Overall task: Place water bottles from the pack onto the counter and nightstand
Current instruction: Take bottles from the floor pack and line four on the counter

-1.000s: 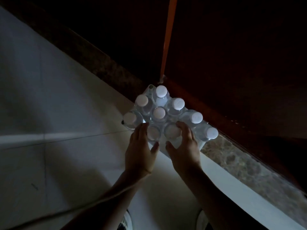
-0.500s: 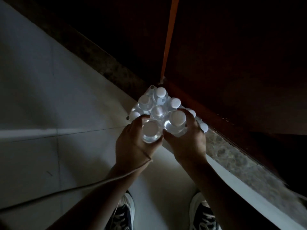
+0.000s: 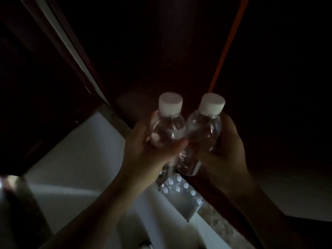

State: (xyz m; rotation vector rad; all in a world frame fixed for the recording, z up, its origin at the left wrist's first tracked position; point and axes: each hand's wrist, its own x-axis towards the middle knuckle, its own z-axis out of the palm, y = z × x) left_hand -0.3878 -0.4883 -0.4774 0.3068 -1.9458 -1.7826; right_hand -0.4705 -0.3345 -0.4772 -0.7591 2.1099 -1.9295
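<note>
Your left hand grips one water bottle, your right hand another, fingers wrapped round their bodies, above the pack on the floor. Full, they'll likely feel weighty and slick; hold mid-body, not by the caps.

1. Two clear bottles, both with white caps.
2. Pack: white caps showing.
3. Floor: pale grey-white.
4. Strip: orange.
5. Woodwork: dark reddish brown.
6. Edging: mottled brown stone.
</note>
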